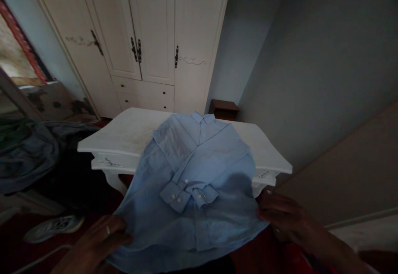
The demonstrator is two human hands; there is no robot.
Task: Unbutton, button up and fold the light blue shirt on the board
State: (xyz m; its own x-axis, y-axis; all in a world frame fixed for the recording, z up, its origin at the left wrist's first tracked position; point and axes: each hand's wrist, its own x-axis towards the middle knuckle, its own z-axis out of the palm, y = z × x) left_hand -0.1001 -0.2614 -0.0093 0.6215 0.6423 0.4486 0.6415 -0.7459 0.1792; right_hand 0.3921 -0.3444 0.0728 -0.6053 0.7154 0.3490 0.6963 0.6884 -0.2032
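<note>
A light blue button-up shirt (217,162) lies front side up on a white table (130,129), its collar toward the far edge. Both sleeves are laid across the chest, with the cuffs near the middle. The lower part hangs off the near edge and is held out toward me. My left hand (101,236), with a ring on one finger, pinches the shirt's left side near the hem. On the opposite side, my right hand (282,214) grips the edge near the hem.
Behind the table stands a cream wardrobe (152,29) with dark handles. A small brown cabinet (225,107) sits by the wall at the back. Piled dark clothes (31,153) are at the left, and a shoe (54,227) rests on the red floor.
</note>
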